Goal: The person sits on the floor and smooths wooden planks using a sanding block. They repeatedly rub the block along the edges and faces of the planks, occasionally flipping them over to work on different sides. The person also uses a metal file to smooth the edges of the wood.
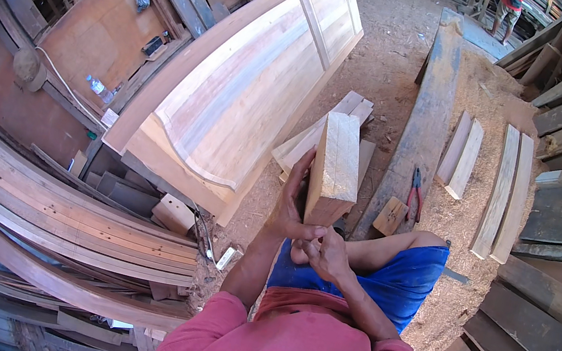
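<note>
Under everything, a brown earth floor strewn with pale sawdust (494, 100), widest along the right of the frame. Across the upper centre, slanting, a large pale wooden panel with a curved raised moulding (258, 90). At lower left, a bowed stack of long reddish-brown planks (75, 208). From the top right of centre down to the middle, a long, narrow, worn dark-wood tabletop (434, 97). Right of it, on the sawdust, two long pale wooden slats side by side (495, 189); nearer the tabletop, a shorter pair of pale wooden slats (457, 151). At frame centre, above the lap, a thick rectangular pale wood block (340, 159), far end toward the top. Of the hands, left (288, 210) grasping the block along its left side and near end; right (329, 254) curled just below that end, grip impossible to tell. On the tabletop's near end, a small brown wooden piece (390, 216) and, just beside, red-handled metal pliers (415, 194).
</note>
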`<state>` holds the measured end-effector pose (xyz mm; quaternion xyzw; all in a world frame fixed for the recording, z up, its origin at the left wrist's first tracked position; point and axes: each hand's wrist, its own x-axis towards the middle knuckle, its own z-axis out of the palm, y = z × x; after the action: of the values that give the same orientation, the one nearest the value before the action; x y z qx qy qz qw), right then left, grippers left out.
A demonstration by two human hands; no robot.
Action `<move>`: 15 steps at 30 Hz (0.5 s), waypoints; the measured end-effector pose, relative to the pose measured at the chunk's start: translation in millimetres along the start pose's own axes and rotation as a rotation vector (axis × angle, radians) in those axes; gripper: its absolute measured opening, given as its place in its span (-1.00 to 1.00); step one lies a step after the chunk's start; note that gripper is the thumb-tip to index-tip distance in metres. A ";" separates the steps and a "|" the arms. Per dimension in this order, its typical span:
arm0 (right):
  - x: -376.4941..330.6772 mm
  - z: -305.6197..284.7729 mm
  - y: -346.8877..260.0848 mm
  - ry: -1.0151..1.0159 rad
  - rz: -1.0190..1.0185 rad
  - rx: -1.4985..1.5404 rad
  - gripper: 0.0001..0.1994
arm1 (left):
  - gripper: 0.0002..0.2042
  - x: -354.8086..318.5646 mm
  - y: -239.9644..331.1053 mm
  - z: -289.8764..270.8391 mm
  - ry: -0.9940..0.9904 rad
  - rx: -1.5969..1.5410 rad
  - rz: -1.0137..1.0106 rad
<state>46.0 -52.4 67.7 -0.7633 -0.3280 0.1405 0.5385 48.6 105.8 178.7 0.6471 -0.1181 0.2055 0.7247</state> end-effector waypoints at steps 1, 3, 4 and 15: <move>-0.9 -0.4 1.2 -0.007 0.012 -0.011 -0.27 | 0.37 0.1 -1.0 -1.3 -0.011 0.013 0.012; -3.0 -6.6 -11.8 -0.022 0.041 -0.031 -0.26 | 0.38 -4.1 0.1 2.3 0.025 -0.018 -0.036; -3.0 -4.7 -11.2 -0.026 0.055 -0.036 -0.29 | 0.38 -5.1 0.3 4.3 0.041 -0.035 -0.060; -9.8 9.3 31.6 0.194 0.065 0.519 -0.52 | 0.30 -10.6 -25.6 34.0 0.026 0.637 0.145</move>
<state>44.5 -58.6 33.9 -0.6198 -0.2033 0.1633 0.7401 54.0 68.7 155.8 0.8285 -0.0842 0.2914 0.4707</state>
